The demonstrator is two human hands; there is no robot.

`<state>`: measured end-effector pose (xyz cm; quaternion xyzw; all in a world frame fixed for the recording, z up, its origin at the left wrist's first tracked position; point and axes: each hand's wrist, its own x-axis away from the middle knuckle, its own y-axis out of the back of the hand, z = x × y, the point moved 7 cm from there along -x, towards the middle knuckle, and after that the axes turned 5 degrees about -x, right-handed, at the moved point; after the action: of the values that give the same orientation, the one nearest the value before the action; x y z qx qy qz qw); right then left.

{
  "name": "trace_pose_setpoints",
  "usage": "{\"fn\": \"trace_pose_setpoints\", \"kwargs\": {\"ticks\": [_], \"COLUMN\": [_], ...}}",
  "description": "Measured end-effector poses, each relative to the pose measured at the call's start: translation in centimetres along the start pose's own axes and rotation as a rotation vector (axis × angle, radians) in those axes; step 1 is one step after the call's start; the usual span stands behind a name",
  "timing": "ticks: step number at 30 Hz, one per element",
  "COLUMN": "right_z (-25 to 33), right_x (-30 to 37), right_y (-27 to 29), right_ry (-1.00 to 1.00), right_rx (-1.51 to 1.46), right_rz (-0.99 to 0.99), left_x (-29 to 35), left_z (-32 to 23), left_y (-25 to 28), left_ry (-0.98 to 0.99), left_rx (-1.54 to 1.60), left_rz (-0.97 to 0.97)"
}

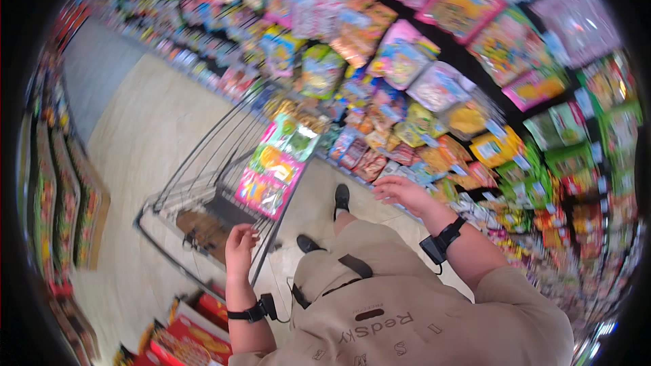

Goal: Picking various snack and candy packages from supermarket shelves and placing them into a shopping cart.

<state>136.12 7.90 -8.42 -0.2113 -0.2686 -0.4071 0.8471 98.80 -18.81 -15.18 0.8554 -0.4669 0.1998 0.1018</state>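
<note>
My left hand (241, 247) is over the near end of a metal shopping cart (178, 188). Its fingers are loosely bent, and I see nothing in them. To the right of the cart, my right hand (404, 194) reaches toward the snack shelves with its fingers stretched out, holding nothing. Bright snack packets in pink, yellow and green (272, 171) lie in the cart, and gold-brown packets (296, 114) sit at its far end. A brown bag-like item (205, 225) rests near the cart handle.
Shelves of hanging snack bags (400, 61) curve along the front and right. Another shelf unit (64, 196) stands on the left. Red boxes (190, 332) are stacked at lower left. Pale floor (139, 142) runs between the shelves, with my shoes (342, 197) beside the cart.
</note>
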Motion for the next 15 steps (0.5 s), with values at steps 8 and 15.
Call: {"fn": "trace_pose_setpoints", "kwargs": {"ticks": [8, 15], "right_z": [-5.0, -10.4], "right_x": [9.6, 17.5], "right_y": [8.5, 15.3], "right_ry": [0.115, 0.204], "right_rx": [-0.209, -0.297], "right_rz": [-0.2, -0.353], "left_x": [-3.8, -4.0], "left_z": [-6.9, -8.2], "left_y": [-10.7, -21.9], "left_ry": [-0.096, -0.181], "left_rx": [-0.27, -0.357], "left_rz": [0.249, 0.437]}}
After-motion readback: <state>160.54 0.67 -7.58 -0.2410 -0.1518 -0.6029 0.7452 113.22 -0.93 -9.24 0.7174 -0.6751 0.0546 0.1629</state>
